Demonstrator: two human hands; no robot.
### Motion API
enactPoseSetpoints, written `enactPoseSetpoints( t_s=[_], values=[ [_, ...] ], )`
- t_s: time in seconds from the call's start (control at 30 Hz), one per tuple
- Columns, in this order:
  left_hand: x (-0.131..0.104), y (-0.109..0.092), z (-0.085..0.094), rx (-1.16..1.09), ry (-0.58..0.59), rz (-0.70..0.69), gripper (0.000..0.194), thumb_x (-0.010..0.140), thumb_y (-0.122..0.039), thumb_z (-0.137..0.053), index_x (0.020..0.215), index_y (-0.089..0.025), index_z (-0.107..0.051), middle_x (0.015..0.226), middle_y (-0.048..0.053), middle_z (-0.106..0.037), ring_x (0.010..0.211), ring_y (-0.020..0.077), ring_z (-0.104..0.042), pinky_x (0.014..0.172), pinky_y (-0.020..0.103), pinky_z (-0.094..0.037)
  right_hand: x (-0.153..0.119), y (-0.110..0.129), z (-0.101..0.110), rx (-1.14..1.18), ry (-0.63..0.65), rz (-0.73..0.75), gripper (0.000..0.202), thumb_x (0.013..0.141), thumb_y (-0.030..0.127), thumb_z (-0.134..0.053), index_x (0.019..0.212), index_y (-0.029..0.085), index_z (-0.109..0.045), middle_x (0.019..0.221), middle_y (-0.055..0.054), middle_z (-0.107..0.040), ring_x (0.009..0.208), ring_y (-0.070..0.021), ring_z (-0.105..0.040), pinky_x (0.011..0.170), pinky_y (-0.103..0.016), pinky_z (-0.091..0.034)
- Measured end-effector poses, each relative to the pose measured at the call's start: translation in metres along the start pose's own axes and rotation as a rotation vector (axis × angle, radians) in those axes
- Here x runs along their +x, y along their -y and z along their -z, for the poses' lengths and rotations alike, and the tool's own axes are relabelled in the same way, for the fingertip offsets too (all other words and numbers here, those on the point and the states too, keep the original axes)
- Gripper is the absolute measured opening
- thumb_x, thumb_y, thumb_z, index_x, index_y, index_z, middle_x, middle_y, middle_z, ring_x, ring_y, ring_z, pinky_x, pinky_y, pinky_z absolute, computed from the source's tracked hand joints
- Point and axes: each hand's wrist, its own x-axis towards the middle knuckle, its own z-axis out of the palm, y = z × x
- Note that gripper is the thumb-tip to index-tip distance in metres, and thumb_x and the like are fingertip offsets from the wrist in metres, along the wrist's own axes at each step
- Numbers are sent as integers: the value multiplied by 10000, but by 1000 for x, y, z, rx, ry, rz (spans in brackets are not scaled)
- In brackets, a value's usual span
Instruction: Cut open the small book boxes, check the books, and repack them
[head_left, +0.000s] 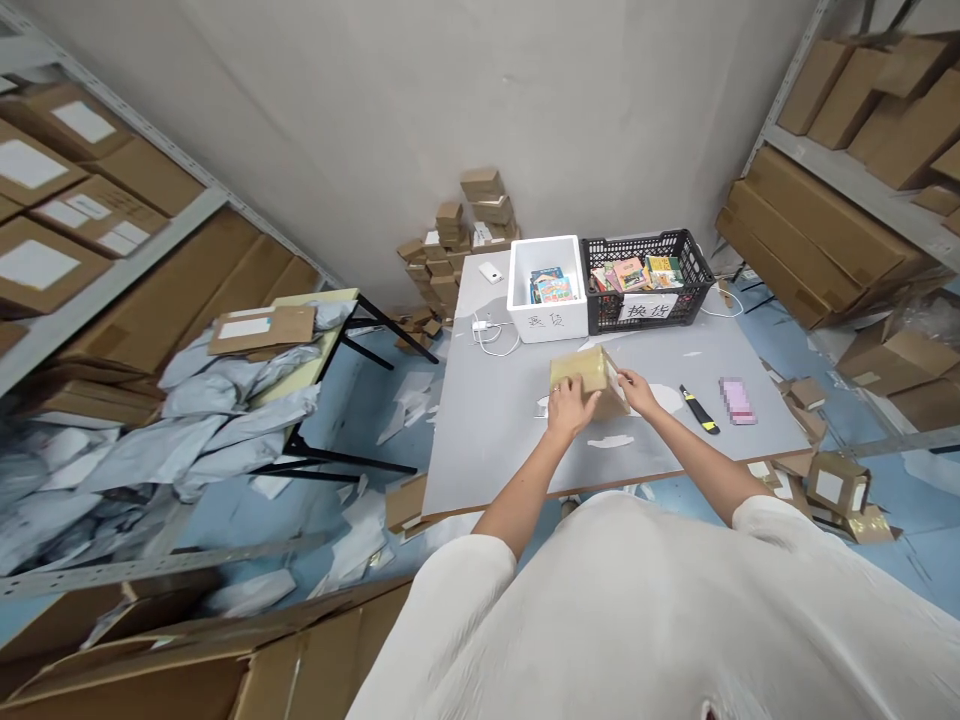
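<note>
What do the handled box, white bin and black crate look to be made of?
Box: probably cardboard, going by its dull brown side; the yellowish face looks shinier, perhaps taped.
White bin: likely matte foam, judging by its thick, smooth walls.
Black crate: probably moulded plastic, fairly dull, given its grid of holes.

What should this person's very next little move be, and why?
Perhaps a gentle pull with the right hand at the box's edge while the left hand steadies it: the right fingers are at that edge, the left hand lies across the box, and the knife lies out of hand on the table.
</note>
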Motion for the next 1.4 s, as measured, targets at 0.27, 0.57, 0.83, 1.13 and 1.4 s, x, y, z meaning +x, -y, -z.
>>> enactPoseSetpoints(
  t_s=[0.27,0.57,0.83,1.13,1.4],
  values=[
    [-8,49,66,219,-107,193,469,1089,-395,-479,1514,-218,-571,1470,184,-616,1362,352,-607,1156,487,-472,-11,-5,-38,-231,87,-252,560,883,450,-684,1392,217,-686,1495,-147,-675,1372,-347,-632,1158,-469,-512],
    [-29,116,71,-23,-100,295,585,981,-218,-604,1562,-256,-547,1361,143,-655,1209,295,-682,1083,435,-549,-22,8,-71,-198,87,-195,509,894,388,-682,1378,231,-664,1452,-131,-711,1301,-297,-684,1130,-449,-529],
    [-21,103,10,-183,-14,257,595,942,-161,-633,1529,-236,-569,1351,124,-637,1166,263,-691,1075,406,-551,-35,-8,-18,-301,-76,-216,458,842,316,-661,1292,233,-685,1400,-118,-730,1266,-293,-684,1118,-432,-532],
    [-10,68,-43,-188,43,270,555,925,-134,-652,1463,-259,-588,1324,110,-625,1089,240,-712,1084,426,-556,-19,-43,42,-319,-126,-185,373,789,300,-650,1152,227,-694,1269,-108,-742,1184,-273,-689,1068,-413,-554],
    [-21,44,-43,162,-48,220,496,930,-121,-609,1408,-252,-627,1501,164,-564,1416,356,-558,1193,538,-456,-8,-83,99,-192,53,-182,244,877,302,-593,1049,235,-753,1186,-70,-796,964,-229,-733,948,-374,-586]
  ],
)
